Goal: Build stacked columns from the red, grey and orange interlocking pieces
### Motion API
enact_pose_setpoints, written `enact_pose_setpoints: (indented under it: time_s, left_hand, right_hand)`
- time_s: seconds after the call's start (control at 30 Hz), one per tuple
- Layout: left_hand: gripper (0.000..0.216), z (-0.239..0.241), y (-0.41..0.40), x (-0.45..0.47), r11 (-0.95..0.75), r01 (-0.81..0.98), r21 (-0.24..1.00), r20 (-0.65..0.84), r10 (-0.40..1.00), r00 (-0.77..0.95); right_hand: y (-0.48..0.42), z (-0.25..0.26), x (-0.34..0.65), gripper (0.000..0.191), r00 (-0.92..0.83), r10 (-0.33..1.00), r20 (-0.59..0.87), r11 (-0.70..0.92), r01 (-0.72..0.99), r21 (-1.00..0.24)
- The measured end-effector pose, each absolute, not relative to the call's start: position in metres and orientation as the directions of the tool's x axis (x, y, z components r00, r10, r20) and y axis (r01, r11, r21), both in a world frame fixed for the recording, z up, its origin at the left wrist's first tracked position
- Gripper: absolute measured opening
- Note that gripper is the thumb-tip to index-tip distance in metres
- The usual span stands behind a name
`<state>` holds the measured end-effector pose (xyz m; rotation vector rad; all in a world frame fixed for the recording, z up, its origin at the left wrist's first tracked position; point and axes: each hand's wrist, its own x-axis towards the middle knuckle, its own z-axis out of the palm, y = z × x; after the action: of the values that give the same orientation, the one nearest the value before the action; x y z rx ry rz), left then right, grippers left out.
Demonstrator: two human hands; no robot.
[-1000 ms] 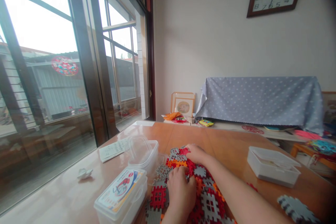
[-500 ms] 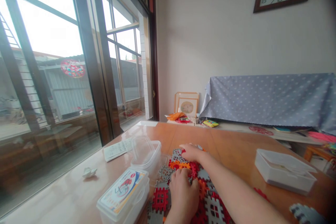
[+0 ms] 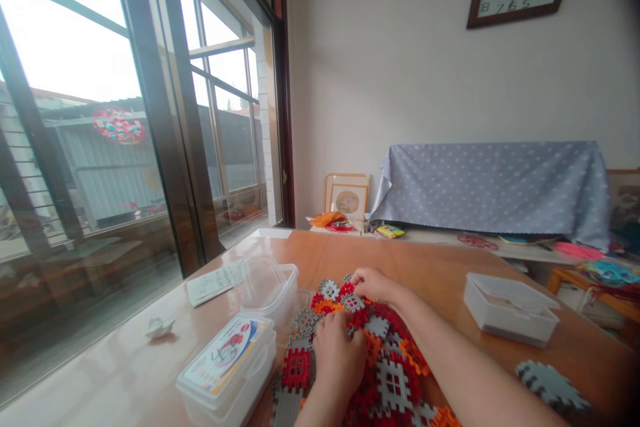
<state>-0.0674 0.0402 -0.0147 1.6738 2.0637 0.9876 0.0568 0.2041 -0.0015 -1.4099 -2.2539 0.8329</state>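
The tile pile (image 3: 395, 383) sits on the desk (image 3: 440, 287), just right of the labelled box (image 3: 225, 363). Not much has changed since a second ago. The left hand (image 3: 340, 357) stays palm-down on the tiles beside the box, and the right hand (image 3: 373, 283) has crept further past it with its fingers curled. Can't tell if either one actually grips a tile.

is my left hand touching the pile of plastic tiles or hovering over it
Touching. The head view shows the left hand lying palm down on the pile of plastic tiles, fingers resting on red and grey pieces.
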Motion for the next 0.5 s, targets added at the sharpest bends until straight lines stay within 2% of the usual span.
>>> enact_pose_setpoints:
  time_s: [0.1, 0.23, 0.4, 0.5]
  left_hand:
    - [0.035, -0.015, 0.041, -0.069, 0.087, 0.728, 0.68, 0.178, 0.944, -0.279]
    - [0.036, -0.015, 0.043, -0.071, 0.082, 0.694, 0.715, 0.181, 0.937, -0.298]
    - [0.035, -0.021, 0.05, -0.076, 0.073, 0.649, 0.757, 0.171, 0.937, -0.304]
    - [0.032, -0.023, 0.054, -0.078, 0.066, 0.623, 0.779, 0.161, 0.94, -0.301]
  right_hand:
    - [0.186, 0.003, 0.067, 0.012, -0.39, 0.913, 0.118, 0.363, 0.647, -0.671]
    - [0.153, 0.007, 0.08, 0.019, -0.305, 0.907, 0.291, 0.421, 0.613, -0.669]
    - [0.097, 0.008, 0.09, 0.019, -0.241, 0.877, 0.415, 0.469, 0.613, -0.636]
    - [0.058, 0.007, 0.096, 0.018, -0.235, 0.833, 0.501, 0.518, 0.65, -0.556]
